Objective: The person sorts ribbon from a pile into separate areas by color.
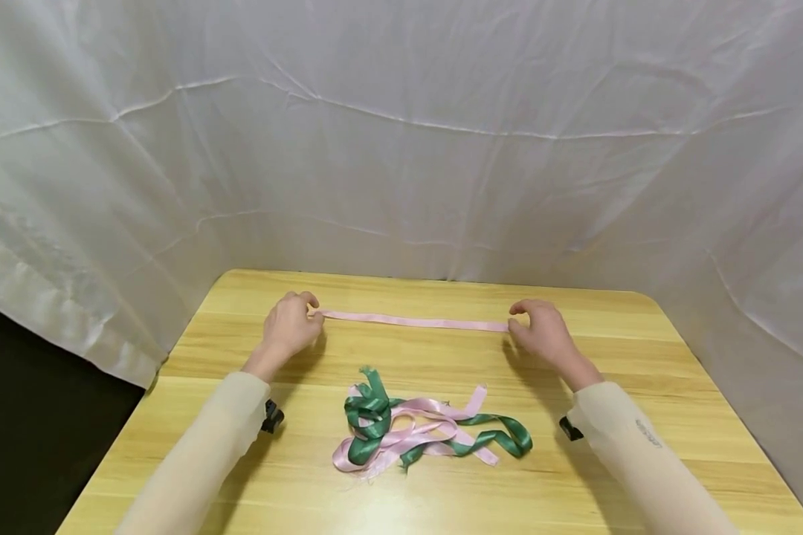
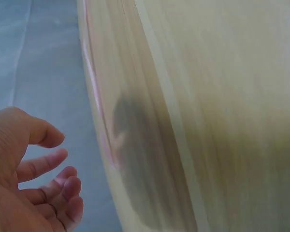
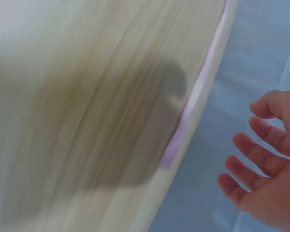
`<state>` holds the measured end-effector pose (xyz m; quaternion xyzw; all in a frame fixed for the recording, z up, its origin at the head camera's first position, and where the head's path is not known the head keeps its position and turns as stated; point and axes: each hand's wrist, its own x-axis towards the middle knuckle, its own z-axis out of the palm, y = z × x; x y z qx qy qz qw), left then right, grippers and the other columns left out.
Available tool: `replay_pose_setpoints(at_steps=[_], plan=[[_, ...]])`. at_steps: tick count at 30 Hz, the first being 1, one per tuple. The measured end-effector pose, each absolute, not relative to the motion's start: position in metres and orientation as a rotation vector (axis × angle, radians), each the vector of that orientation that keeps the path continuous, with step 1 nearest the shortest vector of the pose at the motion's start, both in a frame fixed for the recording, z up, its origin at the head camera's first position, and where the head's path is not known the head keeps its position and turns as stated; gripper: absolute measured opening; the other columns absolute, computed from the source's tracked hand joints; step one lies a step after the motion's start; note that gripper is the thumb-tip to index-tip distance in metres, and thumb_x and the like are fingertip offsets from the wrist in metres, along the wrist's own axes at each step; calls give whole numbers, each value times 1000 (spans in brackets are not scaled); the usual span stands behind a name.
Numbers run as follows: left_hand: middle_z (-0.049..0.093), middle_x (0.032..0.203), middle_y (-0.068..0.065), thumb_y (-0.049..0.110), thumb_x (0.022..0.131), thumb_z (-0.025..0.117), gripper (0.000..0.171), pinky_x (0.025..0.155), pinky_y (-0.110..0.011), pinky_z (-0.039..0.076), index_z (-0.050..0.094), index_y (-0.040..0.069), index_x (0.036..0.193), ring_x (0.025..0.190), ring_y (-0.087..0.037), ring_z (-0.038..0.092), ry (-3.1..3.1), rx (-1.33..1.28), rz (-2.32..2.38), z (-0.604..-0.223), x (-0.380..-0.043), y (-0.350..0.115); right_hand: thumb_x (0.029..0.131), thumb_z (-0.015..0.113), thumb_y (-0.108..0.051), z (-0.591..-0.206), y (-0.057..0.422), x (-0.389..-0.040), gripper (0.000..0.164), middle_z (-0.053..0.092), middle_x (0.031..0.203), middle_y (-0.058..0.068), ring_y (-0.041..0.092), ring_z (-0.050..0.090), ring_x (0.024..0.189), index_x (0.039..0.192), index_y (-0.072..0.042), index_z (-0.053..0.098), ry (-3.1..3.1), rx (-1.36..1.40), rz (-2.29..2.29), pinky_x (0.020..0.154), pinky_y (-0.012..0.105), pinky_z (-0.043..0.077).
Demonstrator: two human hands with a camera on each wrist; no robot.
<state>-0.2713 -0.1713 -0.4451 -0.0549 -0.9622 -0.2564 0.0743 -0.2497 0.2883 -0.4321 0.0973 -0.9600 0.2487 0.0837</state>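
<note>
A narrow pink ribbon lies stretched out flat across the far part of the table. My left hand hovers at its left end, and my right hand is above its right end. In the left wrist view the left hand's fingers are loosely bent with nothing between them, apart from the ribbon. The right wrist view shows the right hand's fingers spread and relaxed, holding nothing, beside the ribbon's cut end.
Nearer to me, a tangled heap of green ribbon and pink ribbons sits mid-table. The wooden table has rounded far corners. Pale curtains hang behind it and along the sides.
</note>
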Motion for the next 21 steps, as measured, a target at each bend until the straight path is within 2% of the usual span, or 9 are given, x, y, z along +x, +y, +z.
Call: replay_pose_setpoints(at_steps=[7,10,15,18,21], plan=[[69,110,-23,17,97,66,27,83,-53,51,72,0,116,99,-41,64,-2790,-262,-698,-436,-255,-154,98,68,-8,-427,260,-230,19,74,115,24,47,63,113,111,4,73,-2772,499,722,99,62,50],[71,107,-21,16,96,68,23,85,-54,50,74,1,112,98,-40,64,-2768,-357,-698,-432,-247,-143,97,72,-8,-430,247,-220,16,76,111,21,43,65,109,108,3,74,-2744,587,725,96,60,52],[74,99,-14,15,94,71,15,85,-49,55,77,4,102,94,-31,68,-2777,-635,-718,-431,-229,-116,97,74,-9,-436,226,-205,14,77,109,16,36,67,108,106,1,74,-2740,762,767,94,54,56],[75,99,-10,17,95,72,15,81,-41,58,78,5,104,92,-25,69,-2809,-820,-753,-434,-218,-101,98,73,-11,-440,216,-196,15,77,108,12,31,68,108,107,0,75,-2754,854,777,94,51,56],[75,101,-9,17,96,72,18,79,-37,58,78,4,108,93,-24,70,-2828,-986,-814,-435,-208,-89,99,72,-13,-443,206,-189,15,77,107,9,28,68,106,107,-2,76,-2758,921,773,93,49,57]])
